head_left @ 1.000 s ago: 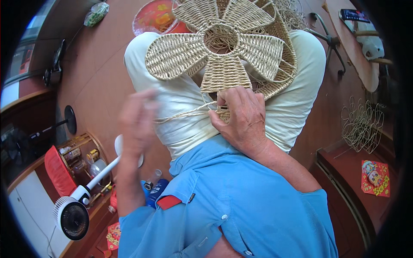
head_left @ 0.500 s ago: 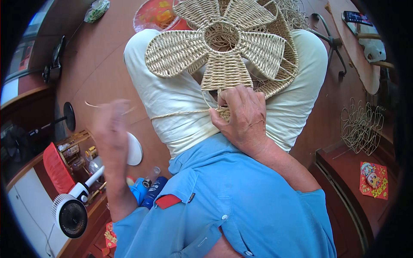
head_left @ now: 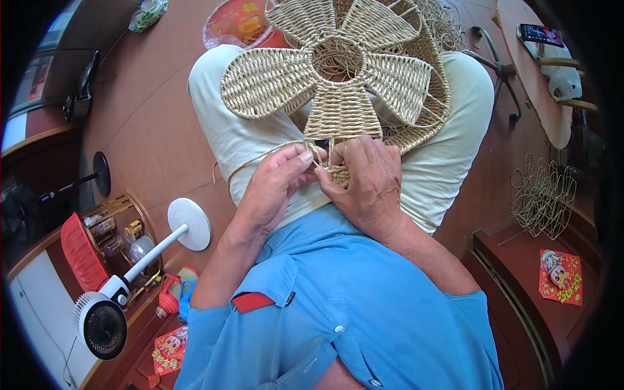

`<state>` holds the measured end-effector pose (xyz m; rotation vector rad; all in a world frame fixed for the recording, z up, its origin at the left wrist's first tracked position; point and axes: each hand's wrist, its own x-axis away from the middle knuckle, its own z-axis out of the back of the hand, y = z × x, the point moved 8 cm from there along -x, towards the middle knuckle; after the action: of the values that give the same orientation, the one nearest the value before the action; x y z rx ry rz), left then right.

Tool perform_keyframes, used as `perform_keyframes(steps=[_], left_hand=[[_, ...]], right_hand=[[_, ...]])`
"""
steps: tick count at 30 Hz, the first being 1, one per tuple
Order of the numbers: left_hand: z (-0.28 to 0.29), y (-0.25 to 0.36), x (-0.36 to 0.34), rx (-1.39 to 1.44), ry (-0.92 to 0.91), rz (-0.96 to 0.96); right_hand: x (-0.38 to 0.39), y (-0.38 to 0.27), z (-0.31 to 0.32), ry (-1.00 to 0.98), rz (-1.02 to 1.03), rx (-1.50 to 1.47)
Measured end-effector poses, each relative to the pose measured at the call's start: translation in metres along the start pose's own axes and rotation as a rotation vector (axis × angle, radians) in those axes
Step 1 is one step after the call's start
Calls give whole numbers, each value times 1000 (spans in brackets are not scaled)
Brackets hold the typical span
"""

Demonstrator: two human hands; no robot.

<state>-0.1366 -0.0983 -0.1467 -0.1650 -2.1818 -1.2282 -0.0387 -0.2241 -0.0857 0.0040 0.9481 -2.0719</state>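
A flower-shaped woven straw basket [head_left: 341,107] lies across my lap, its petals set round an open ring with loose cord showing inside. At its near edge my left hand [head_left: 276,179] pinches a straw cord [head_left: 257,158], which trails left over the trouser leg. The fingers are closed beside the thin frame strands under the near petal. My right hand [head_left: 369,175] is closed on the woven rim just right of there, thumb toward the left hand's fingertips. Fingers hide part of the rim and the exact spot where the cord meets it.
A red patterned tub [head_left: 237,23] stands beyond the left knee, and a heap of cord [head_left: 442,26] beyond the right one. At left are a white fan [head_left: 104,325] and a wooden rack [head_left: 133,240]. A wire frame [head_left: 545,198] sits at right, below a wooden board [head_left: 533,78].
My left hand has come in from the far left to the basket's near edge, and the cord that was stretched taut leftward now hangs slacker. The right hand stays at the rim.
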Motion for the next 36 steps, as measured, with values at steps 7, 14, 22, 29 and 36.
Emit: perform_keyframes(steps=[7,14,22,29,36], left_hand=[[3,0,-15,-305,157,-8],[-25,54,25,-1287,432,-567],[-28,40,34,-720,162,-476],[59,31,77,-15,212,-332],[260,72,161,549,423,-419]], right_hand=[[1,2,-2,10,-1,22],[2,3,0,-6,14,-25],[2,3,1,-13,2,-18],[0,-1,1,-115,-12,-41],[-6,-7,-3,-81,2,18]])
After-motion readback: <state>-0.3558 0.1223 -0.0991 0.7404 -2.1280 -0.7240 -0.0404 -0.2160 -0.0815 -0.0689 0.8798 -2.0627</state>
